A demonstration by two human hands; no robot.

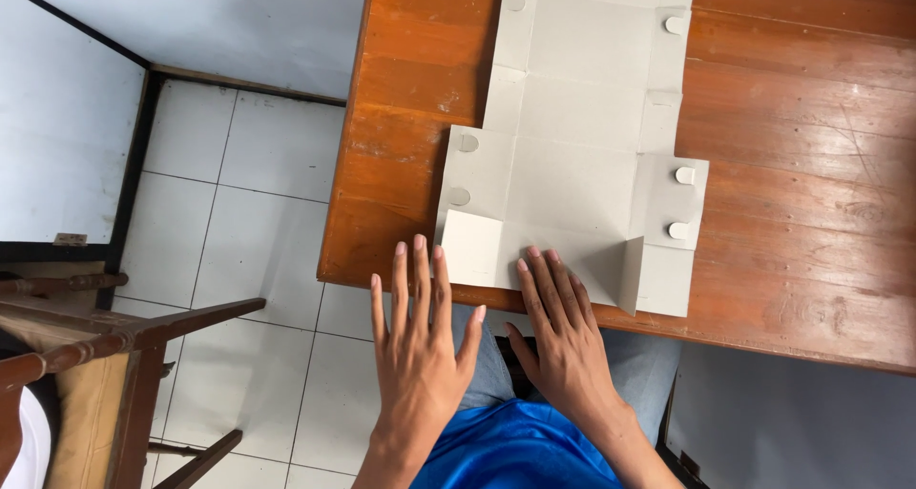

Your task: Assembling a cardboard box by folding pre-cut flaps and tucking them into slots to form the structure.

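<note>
Both hands are lying flat and spread, holding nothing. The left hand (420, 341) is resting with fingers splayed, fingertips just reaching the near edge of the wooden table (792, 212), beside the left corner of the flat cardboard box blank (572, 145). The right hand (563, 332) is pressing palm-down, fingers wide, fingertips touching the blank's near panel.

Just past the left fingertips a small square flap (471, 248) is lying folded over onto the blank. To the right of the right hand a side flap (620, 271) is standing up, partly raised along its crease.

Beyond both hands the blank is stretching away across the table, grey, unfolded, with creased panels and round tabs (684, 175) on its side wings.

Handling, as a judgement: thin board, light, fairly stiff between creases but bending easily on the score lines; likely sliding on the smooth wood unless pinned down. Best grip looks to be at flap edges, pinching near a crease.

Containers: none formed; the blank is flat and nothing is lying in it.

Left of the left hand, off the table, a wooden chair (105, 346) is standing on white tile floor (248, 222).
</note>
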